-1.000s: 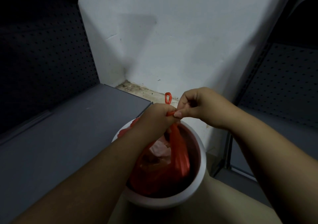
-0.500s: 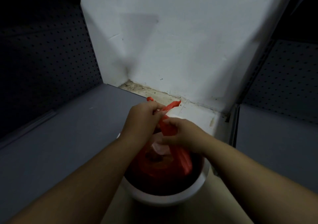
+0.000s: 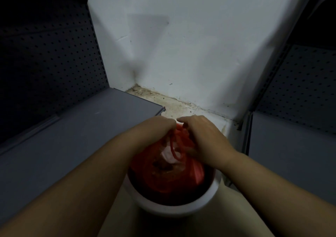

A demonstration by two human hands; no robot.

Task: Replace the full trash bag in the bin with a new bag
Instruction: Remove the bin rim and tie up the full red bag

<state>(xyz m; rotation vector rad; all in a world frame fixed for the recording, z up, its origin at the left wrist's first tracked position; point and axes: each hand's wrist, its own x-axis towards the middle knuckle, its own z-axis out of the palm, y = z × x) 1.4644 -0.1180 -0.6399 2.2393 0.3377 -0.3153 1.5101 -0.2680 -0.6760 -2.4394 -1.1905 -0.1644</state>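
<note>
A round white bin [image 3: 171, 206] stands on the floor below me. Inside it sits a full red trash bag [image 3: 163, 175] with pale rubbish showing through. Both hands are over the bag's top. My left hand [image 3: 158, 129] grips the twisted red handles [image 3: 177, 142] from the left. My right hand [image 3: 201, 138] holds the same handles from the right, its fingers curled around the strands. The fingertips of both hands are mostly hidden behind the knuckles and the plastic.
A grey shelf [image 3: 60, 145] with a dark pegboard back runs along the left. Another grey shelf unit [image 3: 291, 149] stands at the right. A white wall corner [image 3: 181, 45] with a dirty floor edge [image 3: 163, 100] lies just behind the bin.
Both hands have moved down and close together onto the top of the bag. The red handle ends that stuck up earlier are now bunched low between the hands.
</note>
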